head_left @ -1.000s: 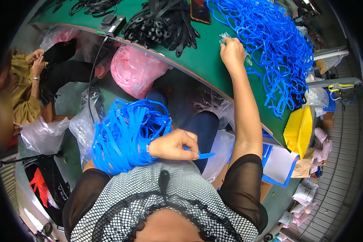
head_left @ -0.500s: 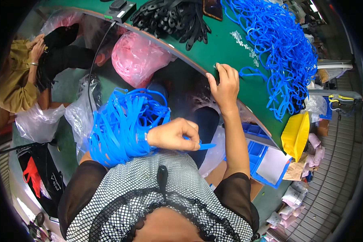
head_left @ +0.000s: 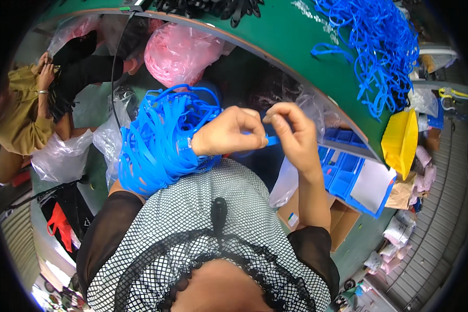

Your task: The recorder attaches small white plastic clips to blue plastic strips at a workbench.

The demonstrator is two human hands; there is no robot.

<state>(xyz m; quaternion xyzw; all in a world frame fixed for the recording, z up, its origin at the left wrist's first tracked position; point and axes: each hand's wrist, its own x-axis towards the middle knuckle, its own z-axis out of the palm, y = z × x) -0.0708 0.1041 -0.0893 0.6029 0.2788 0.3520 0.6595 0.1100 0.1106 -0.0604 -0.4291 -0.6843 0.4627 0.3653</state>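
My left hand (head_left: 231, 131) pinches the end of a flat blue strap (head_left: 272, 140), which sticks out to the right between thumb and forefinger. Around my left forearm hangs a thick bundle of looped blue straps (head_left: 153, 143). Close beside the strap end is my right hand (head_left: 300, 138), its thumb and forefinger bent together. Whatever sits between those fingertips is too small to make out. On the green table (head_left: 275, 36) lie small clear pieces (head_left: 317, 18) and a tangled heap of blue straps (head_left: 374, 47).
Black straps (head_left: 213, 6) lie at the table's far edge. A pink-filled plastic bag (head_left: 179, 54) stands below. Right of the table are a yellow tray (head_left: 400, 143) and blue bins (head_left: 343, 169). A co-worker in an olive top (head_left: 26, 114) sits at the left.
My right hand has left the table edge and come back to the strap end at my left hand. The left hand and its bundle appear slightly higher in view.
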